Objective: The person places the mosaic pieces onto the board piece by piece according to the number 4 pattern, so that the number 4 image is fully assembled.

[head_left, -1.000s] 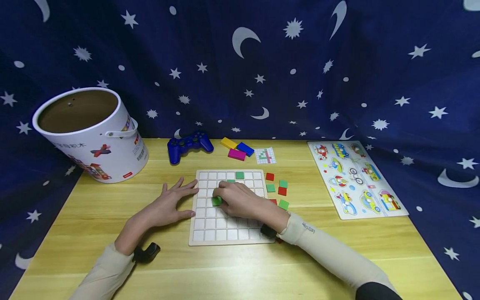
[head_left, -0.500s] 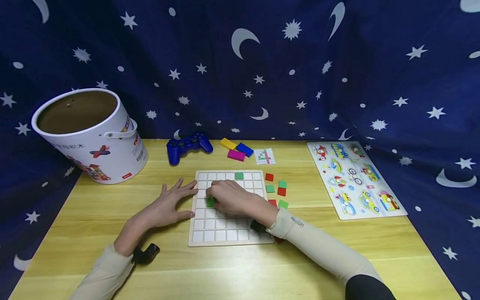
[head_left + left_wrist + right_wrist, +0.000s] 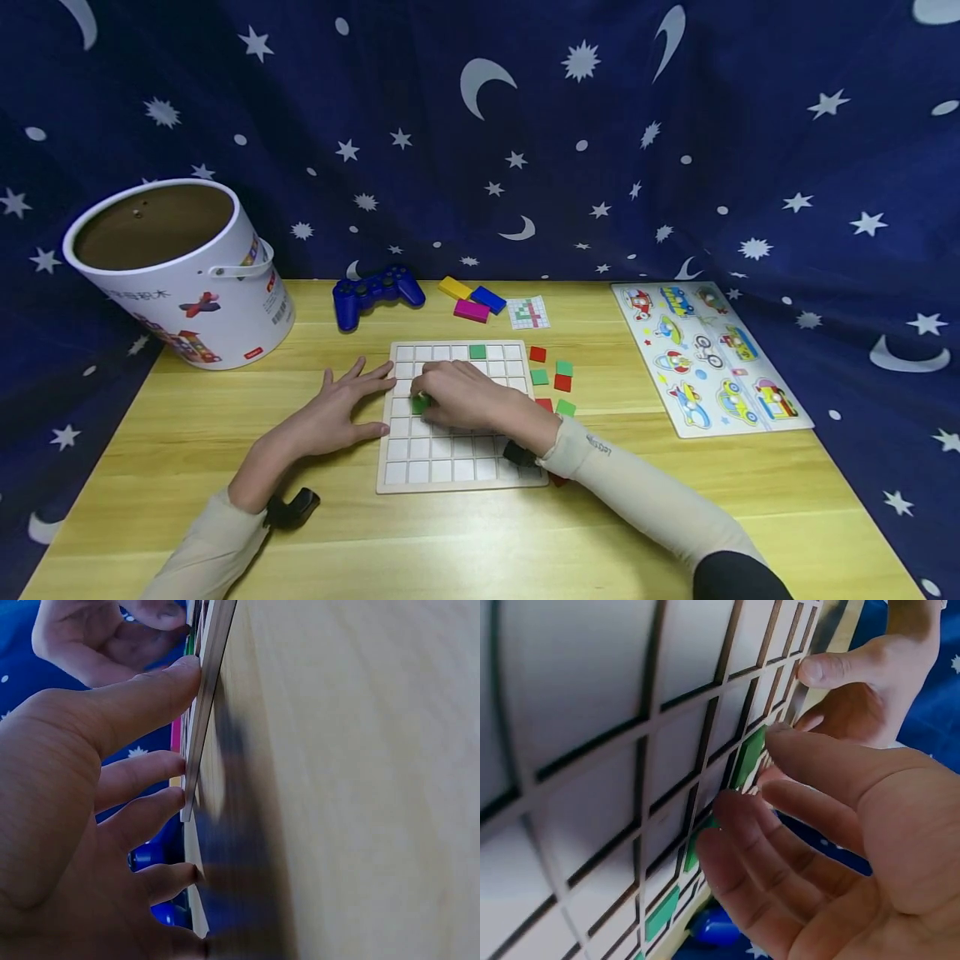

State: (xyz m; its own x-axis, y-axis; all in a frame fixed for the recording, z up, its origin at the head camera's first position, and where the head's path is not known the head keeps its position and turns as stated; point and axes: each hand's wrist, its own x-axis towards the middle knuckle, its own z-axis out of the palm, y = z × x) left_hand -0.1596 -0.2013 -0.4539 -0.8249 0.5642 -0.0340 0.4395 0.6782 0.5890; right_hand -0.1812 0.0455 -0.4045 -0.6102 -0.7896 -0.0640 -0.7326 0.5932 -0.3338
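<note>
A white wooden grid board [image 3: 442,472] lies on the table. My right hand [image 3: 465,397] is over its upper left part, pinching a green square tile [image 3: 419,405] at a cell; the right wrist view shows the thumb at the edge of this green tile [image 3: 750,756], with the fingertips partly hidden behind. More green tiles [image 3: 662,913] sit in cells beyond the fingers, one of them in the top row [image 3: 477,352]. My left hand [image 3: 337,408] is spread at the board's left edge, thumb and fingertips touching the rim, as the left wrist view shows on the board edge [image 3: 208,697].
Loose red tiles [image 3: 562,382] and green tiles [image 3: 539,377] lie right of the board. Behind it are a pattern card [image 3: 528,312], colored blocks [image 3: 472,311] and a blue game controller [image 3: 378,296]. A white bucket [image 3: 247,317] stands left, a picture puzzle board [image 3: 701,358] right.
My right hand has moved slightly left across the board with the green tile, then stayed there over the last half second. The left hand has kept its place at the board's edge.
</note>
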